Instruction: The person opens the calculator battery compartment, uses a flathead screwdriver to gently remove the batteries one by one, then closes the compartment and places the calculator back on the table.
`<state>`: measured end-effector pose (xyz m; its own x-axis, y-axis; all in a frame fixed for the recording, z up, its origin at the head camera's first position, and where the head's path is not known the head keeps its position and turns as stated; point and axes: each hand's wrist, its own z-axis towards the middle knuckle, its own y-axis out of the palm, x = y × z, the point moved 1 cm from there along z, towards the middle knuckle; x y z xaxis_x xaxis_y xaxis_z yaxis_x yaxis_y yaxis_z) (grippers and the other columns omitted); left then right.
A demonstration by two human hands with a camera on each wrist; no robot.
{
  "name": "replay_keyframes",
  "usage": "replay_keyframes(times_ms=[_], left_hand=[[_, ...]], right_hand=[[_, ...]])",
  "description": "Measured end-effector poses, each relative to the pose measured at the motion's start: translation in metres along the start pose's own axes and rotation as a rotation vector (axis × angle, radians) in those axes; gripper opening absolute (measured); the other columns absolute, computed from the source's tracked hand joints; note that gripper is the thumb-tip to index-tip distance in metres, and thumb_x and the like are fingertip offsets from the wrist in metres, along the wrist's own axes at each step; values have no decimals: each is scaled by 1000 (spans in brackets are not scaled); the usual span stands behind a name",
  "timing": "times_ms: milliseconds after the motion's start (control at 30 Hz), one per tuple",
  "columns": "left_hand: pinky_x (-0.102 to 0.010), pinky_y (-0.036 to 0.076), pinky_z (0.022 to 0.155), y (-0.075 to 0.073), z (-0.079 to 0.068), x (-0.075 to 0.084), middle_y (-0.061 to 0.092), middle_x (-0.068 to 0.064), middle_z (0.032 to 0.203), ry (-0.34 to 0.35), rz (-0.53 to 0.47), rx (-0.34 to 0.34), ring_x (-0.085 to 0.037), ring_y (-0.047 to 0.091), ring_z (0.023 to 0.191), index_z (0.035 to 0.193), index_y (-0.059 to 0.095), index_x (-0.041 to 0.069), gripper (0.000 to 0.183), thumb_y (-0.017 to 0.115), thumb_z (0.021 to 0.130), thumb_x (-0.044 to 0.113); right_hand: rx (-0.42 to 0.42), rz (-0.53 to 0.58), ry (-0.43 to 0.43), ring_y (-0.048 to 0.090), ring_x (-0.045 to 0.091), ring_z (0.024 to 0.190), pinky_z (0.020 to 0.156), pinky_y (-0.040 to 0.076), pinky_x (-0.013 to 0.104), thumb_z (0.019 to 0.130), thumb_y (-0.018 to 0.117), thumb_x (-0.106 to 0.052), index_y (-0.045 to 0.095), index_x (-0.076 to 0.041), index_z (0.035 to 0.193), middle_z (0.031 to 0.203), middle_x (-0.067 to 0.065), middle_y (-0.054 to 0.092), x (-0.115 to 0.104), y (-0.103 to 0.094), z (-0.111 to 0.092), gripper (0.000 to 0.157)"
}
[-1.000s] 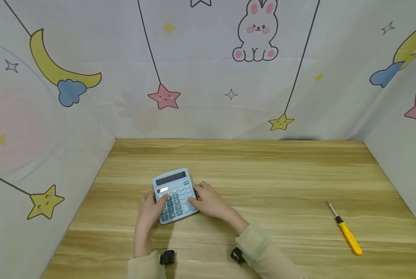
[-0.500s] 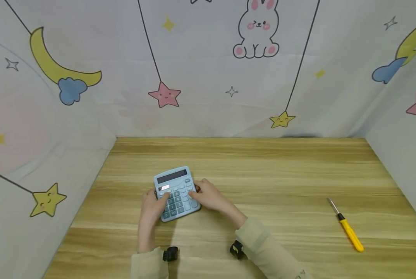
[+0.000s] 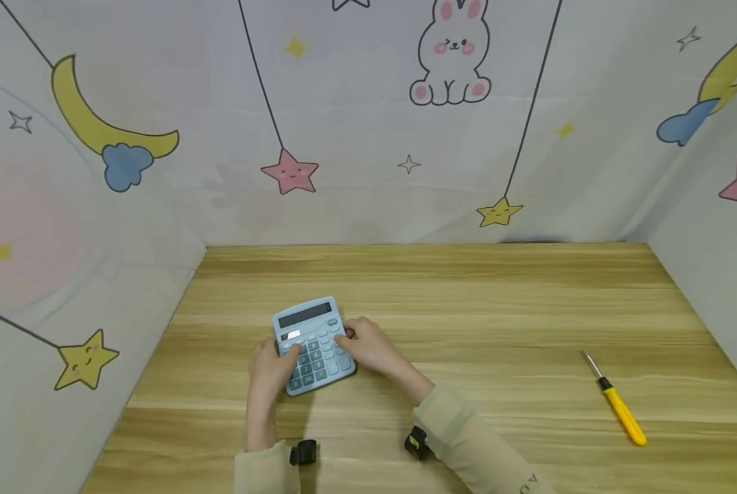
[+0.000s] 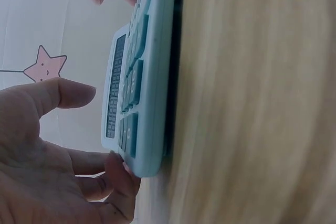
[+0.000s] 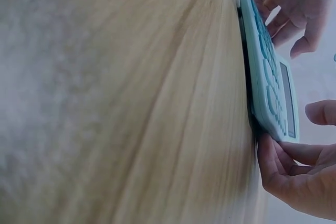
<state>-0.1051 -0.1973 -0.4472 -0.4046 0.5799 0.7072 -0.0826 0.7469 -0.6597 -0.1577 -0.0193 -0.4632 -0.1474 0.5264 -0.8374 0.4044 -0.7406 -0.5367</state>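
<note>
A light-blue calculator (image 3: 313, 346) lies slightly turned on the wooden table, left of centre, its display toward the back. My left hand (image 3: 270, 370) holds its left side; in the left wrist view several curled fingers (image 4: 121, 182) meet the edge while the thumb (image 4: 76, 94) stands raised over the keys. On the opposite side my right hand (image 3: 371, 346) has its curled fingers (image 5: 270, 166) against the calculator's edge, low by the tabletop. The right thumb (image 5: 320, 113) is lifted off the key face. The fingertips beneath the edges are partly hidden.
A screwdriver (image 3: 615, 401) with a yellow handle lies on the right of the table (image 3: 467, 295). White cloth walls (image 3: 356, 123) printed with stars, moons and a rabbit enclose the back and sides. Black wrist devices (image 3: 303, 451) sit by both sleeves.
The right hand has slid a little up along the calculator's side, its thumb now nearer the upper keys. Left hand and calculator keep their place; the head view has shifted slightly.
</note>
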Motion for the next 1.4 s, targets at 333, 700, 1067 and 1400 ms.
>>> replay_keyframes(times_ms=[333,700,1067,1400], left_hand=[[-56,35,104,0,1,-5,40,-34,130,8,-6,-5,-43,38,116,138,36,-15,64,53,91,24],[-56,35,105,-2,1,-3,39,-34,129,11,-9,-12,-43,39,115,140,33,-16,67,54,90,23],[-49,42,90,-6,-4,0,46,-30,116,50,-23,5,-36,44,104,137,37,-16,64,55,89,20],[-42,42,83,-7,-6,2,47,-28,112,53,-41,13,-35,44,103,137,37,-16,63,56,89,20]], right_hand=[[19,-1,1,42,15,71,59,33,22,93,59,-20,67,-4,94,78,3,47,-4,2,-2,18],[33,-33,-13,42,15,72,59,34,22,92,59,-19,67,-3,92,78,3,48,-5,3,-2,17],[46,-43,-17,44,16,73,61,36,24,91,59,-20,66,0,99,82,5,50,-10,-1,-6,23],[39,-51,8,46,18,76,64,39,25,92,59,-22,64,3,113,87,8,52,-15,-3,-9,33]])
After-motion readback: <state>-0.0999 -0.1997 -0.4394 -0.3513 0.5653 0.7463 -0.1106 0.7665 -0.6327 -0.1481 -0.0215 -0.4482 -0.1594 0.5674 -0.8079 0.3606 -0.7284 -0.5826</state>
